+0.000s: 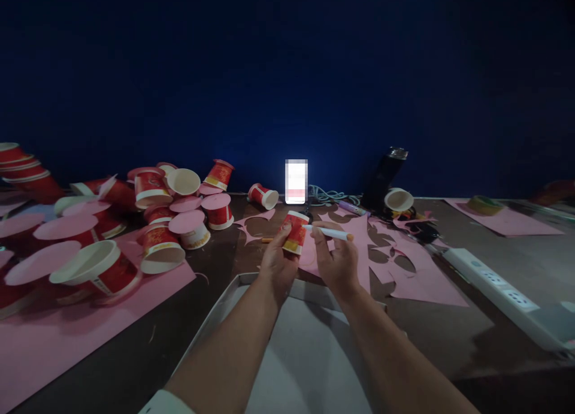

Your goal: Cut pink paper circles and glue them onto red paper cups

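- Left hand (276, 258): forearm reaching forward, fingers gripping a small red-and-gold paper cup (297, 228) near the far rim of a pale-grey open box (305, 354).
- Right hand (338, 259): curled inward, fingers pinching a slim white orange-ended pen (331, 232), tip pointed at the cup.

A dark desk (426, 336) spans the lower half of the frame. On it lie a large pink sheet (112, 327) at lower left, a tipped red paper cup (262, 196) near the middle, cut-up pink paper (431, 279) right of centre, a white power strip (494, 291) at lower right and a smaller pink sheet (532, 224) above that.
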{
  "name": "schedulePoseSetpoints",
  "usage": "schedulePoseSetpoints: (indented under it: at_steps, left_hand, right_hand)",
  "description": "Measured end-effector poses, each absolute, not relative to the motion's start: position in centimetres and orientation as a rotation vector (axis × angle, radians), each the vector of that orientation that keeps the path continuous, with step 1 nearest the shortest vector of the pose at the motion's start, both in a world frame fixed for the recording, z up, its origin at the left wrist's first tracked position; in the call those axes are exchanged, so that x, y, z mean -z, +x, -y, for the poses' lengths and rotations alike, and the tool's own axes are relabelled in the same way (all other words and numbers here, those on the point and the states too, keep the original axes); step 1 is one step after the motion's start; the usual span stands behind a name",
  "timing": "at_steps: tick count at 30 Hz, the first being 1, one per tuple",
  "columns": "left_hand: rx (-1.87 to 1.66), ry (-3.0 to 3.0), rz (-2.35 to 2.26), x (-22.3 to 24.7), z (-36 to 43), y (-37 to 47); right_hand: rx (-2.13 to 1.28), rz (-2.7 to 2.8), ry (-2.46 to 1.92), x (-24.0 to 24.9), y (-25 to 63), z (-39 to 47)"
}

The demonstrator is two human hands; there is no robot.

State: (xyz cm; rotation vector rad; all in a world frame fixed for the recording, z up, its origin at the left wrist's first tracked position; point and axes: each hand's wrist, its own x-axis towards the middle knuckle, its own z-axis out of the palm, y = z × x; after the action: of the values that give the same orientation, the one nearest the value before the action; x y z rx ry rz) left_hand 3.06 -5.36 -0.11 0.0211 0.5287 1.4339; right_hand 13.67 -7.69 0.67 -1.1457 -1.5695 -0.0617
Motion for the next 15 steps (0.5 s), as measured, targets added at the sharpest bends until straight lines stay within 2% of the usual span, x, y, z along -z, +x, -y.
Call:
schedulePoseSetpoints:
  at_steps: [15]
  left_hand:
    - [-1.479, 0.019, -0.571, -0.23, 5.68, 3.18]
  right_hand:
    - [0.015, 1.511, -1.066, -0.82, 13.42, 8.31]
